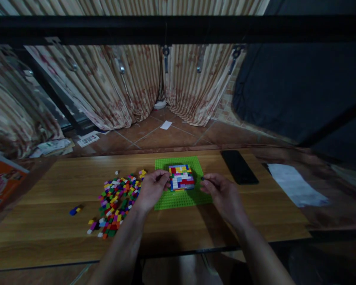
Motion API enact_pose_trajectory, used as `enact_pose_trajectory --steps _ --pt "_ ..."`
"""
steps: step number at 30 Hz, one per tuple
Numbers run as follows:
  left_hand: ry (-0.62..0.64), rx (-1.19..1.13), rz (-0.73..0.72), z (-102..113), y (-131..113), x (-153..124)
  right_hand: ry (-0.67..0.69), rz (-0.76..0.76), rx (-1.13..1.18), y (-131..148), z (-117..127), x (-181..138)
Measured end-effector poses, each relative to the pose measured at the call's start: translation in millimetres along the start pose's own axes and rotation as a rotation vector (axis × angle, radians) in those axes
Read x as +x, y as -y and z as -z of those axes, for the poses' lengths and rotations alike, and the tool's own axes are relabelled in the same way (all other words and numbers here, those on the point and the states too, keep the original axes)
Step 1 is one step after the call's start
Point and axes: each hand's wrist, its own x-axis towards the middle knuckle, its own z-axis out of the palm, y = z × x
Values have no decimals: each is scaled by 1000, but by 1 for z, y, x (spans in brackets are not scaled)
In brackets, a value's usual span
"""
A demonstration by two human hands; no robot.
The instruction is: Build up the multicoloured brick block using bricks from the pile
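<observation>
Head view, one frame. Count on the table (255, 213):

- one green baseplate (178, 200)
- one brick block (181, 177), multicoloured, seated on the baseplate's far half
- one pile of loose bricks (117, 204), too many to count, just left of the baseplate
- one blue-and-yellow stray cluster (76, 210), apart from the pile on its left
- one single pale brick (116, 172) beyond the pile
- one black phone (239, 167), face up, right of the baseplate
- one white sheet (293, 184) further right
- one orange box (1, 184) at the far left edge

Left hand (152, 190): fingers curled against the block's left side, with the wrist over the pile's right edge. Whether its grip encloses a brick cannot be told.

Right hand (222, 194): grip closed, thumb and forefinger pinching a small dark piece (202, 179). The piece is held just right of the block, above the baseplate and not touching it.

Obstructions: the left hand covers the baseplate's left margin, and both forearms cross the near table edge.

Beyond the table are a tiled floor, striped curtains (106, 87) and scattered papers (55, 146).
</observation>
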Motion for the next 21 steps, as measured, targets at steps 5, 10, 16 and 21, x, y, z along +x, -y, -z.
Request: enact_pose_trajectory --steps 5,10,16,21 --pt "-10 -10 18 1 0 0 86 44 -298 3 -3 -2" --pt "4 -14 15 1 1 0 74 174 -426 8 -7 0" --pt "7 9 23 -1 2 -3 111 167 -432 6 -10 1" --pt "20 37 25 -1 2 -5 137 200 -432 3 -17 2"
